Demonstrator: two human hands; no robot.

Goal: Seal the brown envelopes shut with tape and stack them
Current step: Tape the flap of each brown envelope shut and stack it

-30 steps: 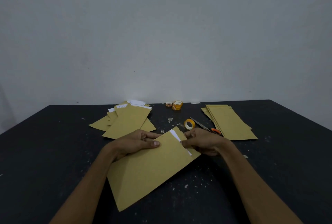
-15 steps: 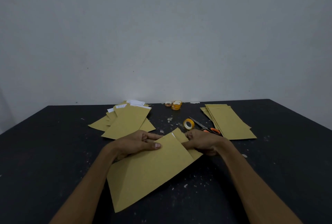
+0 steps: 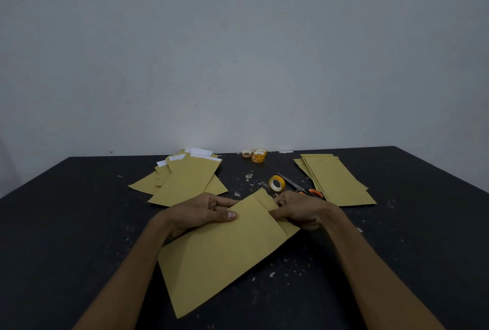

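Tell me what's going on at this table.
A person grips a brown envelope at the table with both hands: the left hand holds its side, the right hand pinches its flap end. A tape roll and scissors lie just behind. A loose pile of envelopes sits back left, a neat stack back right.

The right hand (image 3: 299, 213) hides part of the scissors' (image 3: 297, 186) orange handles, its fingertips vanish behind the envelope (image 3: 225, 250), and print on the far tape rolls (image 3: 258, 156) is too small to read.
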